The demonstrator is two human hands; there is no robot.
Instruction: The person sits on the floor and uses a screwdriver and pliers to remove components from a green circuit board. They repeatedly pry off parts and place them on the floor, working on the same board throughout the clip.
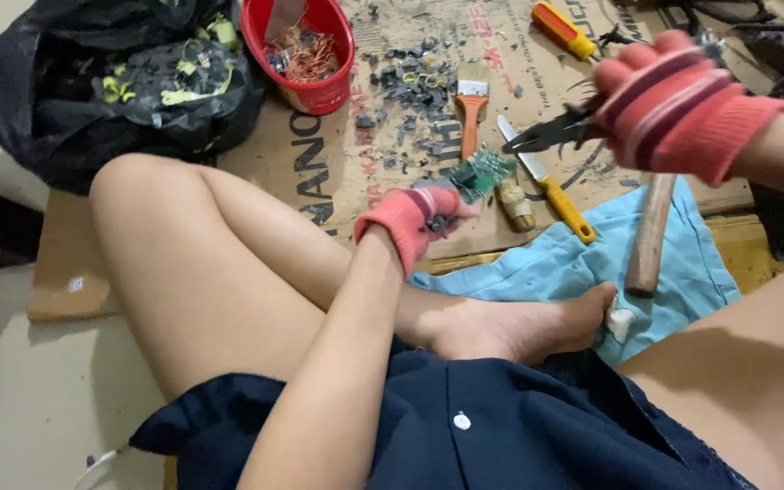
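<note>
A black bag [93, 82] of scraps lies far left, with a red bowl [306, 50] of copper wire beside it on the cardboard [319, 172]. The left hand [415, 222], gloved, pinches the edge of a green board [481, 171] on the cardboard, near dark chips [415, 82] and a brush [471, 104]. Just right lie a knife [546, 181] and, farther up, a screwdriver [563, 29]. The right hand [678, 104], gloved, is raised with its fingers closed around black pliers [555, 132], tips pointing toward the board. Below it a hammer handle [651, 236] rests on blue cloth [682, 272].
</note>
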